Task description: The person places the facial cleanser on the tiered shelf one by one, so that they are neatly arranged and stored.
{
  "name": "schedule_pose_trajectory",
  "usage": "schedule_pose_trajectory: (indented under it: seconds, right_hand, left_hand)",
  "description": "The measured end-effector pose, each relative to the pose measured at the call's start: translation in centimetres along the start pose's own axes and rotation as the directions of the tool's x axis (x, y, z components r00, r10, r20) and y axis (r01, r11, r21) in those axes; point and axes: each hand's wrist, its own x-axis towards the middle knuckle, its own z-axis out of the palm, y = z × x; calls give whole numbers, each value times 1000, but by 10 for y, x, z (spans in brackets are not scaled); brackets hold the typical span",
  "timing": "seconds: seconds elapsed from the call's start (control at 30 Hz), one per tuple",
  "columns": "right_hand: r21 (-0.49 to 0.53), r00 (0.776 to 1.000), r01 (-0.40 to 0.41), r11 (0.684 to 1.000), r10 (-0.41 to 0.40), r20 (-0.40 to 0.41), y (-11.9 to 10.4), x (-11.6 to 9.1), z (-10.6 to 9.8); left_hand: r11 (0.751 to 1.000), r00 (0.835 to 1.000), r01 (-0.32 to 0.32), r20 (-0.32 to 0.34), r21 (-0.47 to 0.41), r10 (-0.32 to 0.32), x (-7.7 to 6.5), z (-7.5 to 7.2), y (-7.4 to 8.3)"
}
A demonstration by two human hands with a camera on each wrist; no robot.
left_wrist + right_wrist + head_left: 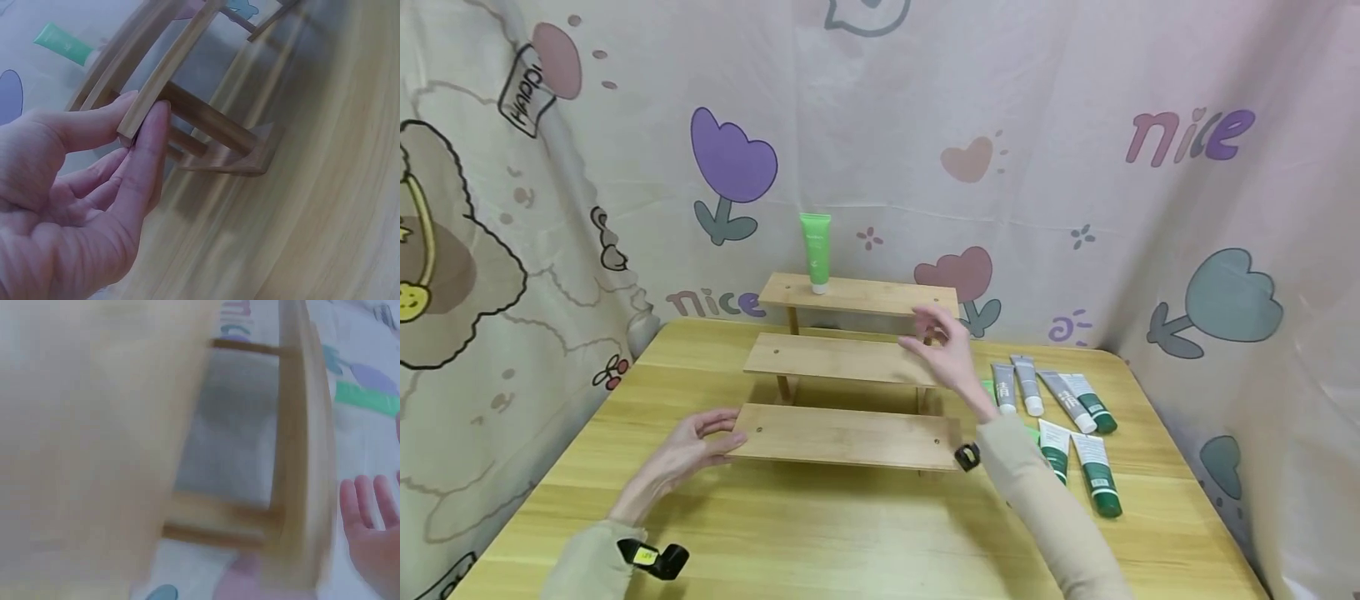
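A three-tier wooden stand [846,358] rests on the table. A bright green tube [817,254] stands cap down near the left end of its top shelf [880,294]. My left hand [696,446] grips the left end of the bottom shelf [850,435]; in the left wrist view, thumb and fingers pinch the board's corner [134,125]. My right hand [947,350] is over the right end of the middle shelf [842,357], its fingers loosely bent with nothing between them. The right wrist view shows those fingers [364,500] apart from the boards.
Right of the stand lie several tubes: grey ones with white caps [1027,385] and white-and-green ones [1097,475]. My right forearm [1037,500] partly hides bright green tubes there. A printed curtain [880,167] hangs behind the wooden table [700,367].
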Motion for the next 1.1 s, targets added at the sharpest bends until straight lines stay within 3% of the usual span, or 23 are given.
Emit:
schedule_pose_trajectory:
  seconds: [0.17, 0.33, 0.63, 0.9, 1.1]
  right_hand:
    - [-43, 999, 46, 998, -45, 29, 7, -35, -43]
    - [-100, 998, 57, 993, -52, 46, 11, -57, -77]
    - [-235, 999, -23, 972, 31, 32, 15, -93, -139]
    - [-290, 999, -41, 956, 33, -32, 19, -120, -180]
    - [-358, 998, -68, 931, 60, -32, 25, -144, -206]
  left_hand:
    - [1000, 1000, -17, 10, -4, 17, -2, -3, 1]
    - [1000, 1000, -24, 15, -3, 24, -3, -4, 1]
    - [1000, 1000, -19, 17, 7, 19, -1, 0, -1]
    - [1000, 1000, -14, 11, 4, 14, -2, 1, 0]
    - [1000, 1000, -18, 12, 2, 18, -1, 0, 0]
